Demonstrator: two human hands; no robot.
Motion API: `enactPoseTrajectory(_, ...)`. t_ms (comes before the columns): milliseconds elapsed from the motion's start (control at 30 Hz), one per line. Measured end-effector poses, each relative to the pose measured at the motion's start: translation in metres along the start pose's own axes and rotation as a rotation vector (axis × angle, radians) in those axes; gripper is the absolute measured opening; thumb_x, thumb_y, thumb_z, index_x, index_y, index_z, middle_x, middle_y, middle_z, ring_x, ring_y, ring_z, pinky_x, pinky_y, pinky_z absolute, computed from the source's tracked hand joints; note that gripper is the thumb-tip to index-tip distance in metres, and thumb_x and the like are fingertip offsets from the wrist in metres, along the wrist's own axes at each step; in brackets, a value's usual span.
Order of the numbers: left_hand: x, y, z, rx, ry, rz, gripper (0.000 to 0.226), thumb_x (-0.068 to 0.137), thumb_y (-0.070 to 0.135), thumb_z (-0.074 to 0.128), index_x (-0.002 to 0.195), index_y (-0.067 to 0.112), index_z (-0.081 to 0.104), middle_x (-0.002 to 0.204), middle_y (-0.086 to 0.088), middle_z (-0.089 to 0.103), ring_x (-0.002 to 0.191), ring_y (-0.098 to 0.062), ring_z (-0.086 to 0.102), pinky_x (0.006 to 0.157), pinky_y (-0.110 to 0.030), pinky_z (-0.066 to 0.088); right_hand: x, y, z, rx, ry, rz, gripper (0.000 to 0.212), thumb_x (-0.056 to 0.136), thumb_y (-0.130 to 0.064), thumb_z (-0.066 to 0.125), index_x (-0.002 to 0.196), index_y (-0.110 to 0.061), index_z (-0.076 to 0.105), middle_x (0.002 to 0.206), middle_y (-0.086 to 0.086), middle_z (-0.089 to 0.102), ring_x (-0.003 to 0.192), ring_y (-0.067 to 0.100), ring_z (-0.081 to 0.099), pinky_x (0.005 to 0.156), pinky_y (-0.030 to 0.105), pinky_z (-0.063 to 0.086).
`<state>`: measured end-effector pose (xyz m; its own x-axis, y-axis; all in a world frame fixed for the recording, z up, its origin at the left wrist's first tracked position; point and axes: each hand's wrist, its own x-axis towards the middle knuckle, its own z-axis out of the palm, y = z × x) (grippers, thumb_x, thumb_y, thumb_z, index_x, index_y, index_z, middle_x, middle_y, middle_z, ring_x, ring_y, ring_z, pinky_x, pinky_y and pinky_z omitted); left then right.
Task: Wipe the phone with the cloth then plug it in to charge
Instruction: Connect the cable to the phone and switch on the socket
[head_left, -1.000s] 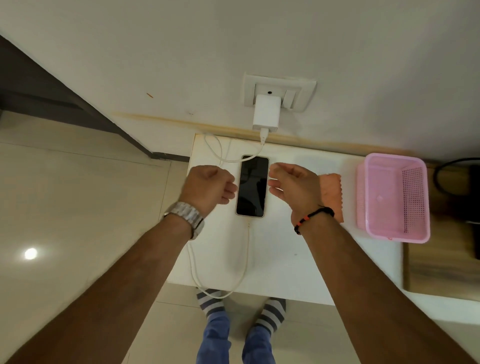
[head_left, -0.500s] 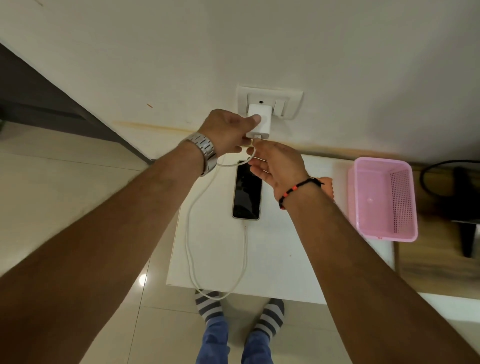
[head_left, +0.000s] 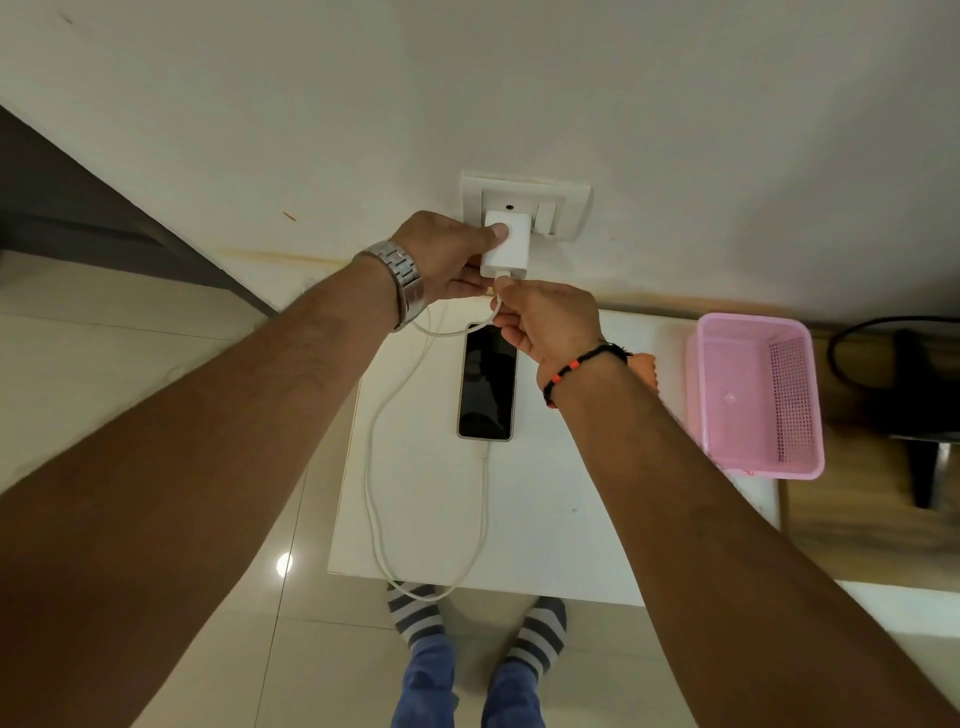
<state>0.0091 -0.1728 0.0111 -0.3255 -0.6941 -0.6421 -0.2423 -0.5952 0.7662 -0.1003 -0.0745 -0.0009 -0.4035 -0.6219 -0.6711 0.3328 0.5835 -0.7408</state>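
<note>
A black-screened phone (head_left: 487, 382) lies face up on a small white table (head_left: 550, 509). A white cable (head_left: 375, 467) runs from its near end, loops over the table's front edge and climbs to a white charger adapter (head_left: 511, 247) seated in the wall socket (head_left: 569, 208). My left hand (head_left: 449, 257) grips the adapter, thumb on its face. My right hand (head_left: 550, 325) pinches the cable's plug just below the adapter. An orange cloth (head_left: 647, 366) peeks out behind my right wrist.
A pink plastic basket (head_left: 758, 395) stands on the table's right end. Further right are a wooden surface (head_left: 862, 519) and a dark cable and stand (head_left: 914, 415). Tiled floor (head_left: 130, 374) lies to the left, my striped socks below the table.
Both hands rose from beside the phone to the wall socket. The left took hold of the adapter and the right took hold of the cable plug under it.
</note>
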Motion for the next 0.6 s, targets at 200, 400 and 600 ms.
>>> enactPoseTrajectory(200,0.000,-0.001,0.002,-0.007,0.021,-0.007,0.042,0.094,0.023,0.075,0.124,-0.004,0.065,0.109,-0.023,0.076,0.096,-0.032,0.077,0.082,-0.038,0.065,0.003,-0.003,0.000,-0.008,0.008,0.013,0.011,0.087,-0.020,0.076,0.082,-0.011,0.072,0.087,0.010,0.077,0.075,0.018,0.072,0.066,0.025,0.058)
enactPoseTrajectory(400,0.000,-0.002,0.001,-0.013,0.016,-0.014,0.038,0.093,0.024,0.076,0.120,-0.002,0.067,0.105,-0.021,0.077,0.091,-0.030,0.078,0.078,-0.036,0.066,-0.002,-0.002,0.000,0.003,0.008,0.006,0.010,0.088,-0.021,0.075,0.085,-0.012,0.073,0.084,0.007,0.076,0.073,0.015,0.071,0.068,0.025,0.058)
enactPoseTrajectory(600,-0.001,-0.008,0.002,0.077,0.070,0.024,0.041,0.092,0.040,0.074,0.112,0.005,0.071,0.102,-0.015,0.079,0.085,-0.022,0.080,0.083,-0.038,0.065,-0.010,0.000,-0.006,-0.067,-0.032,-0.067,0.014,0.089,-0.029,0.074,0.086,-0.016,0.074,0.090,0.004,0.078,0.081,0.016,0.074,0.077,0.027,0.062)
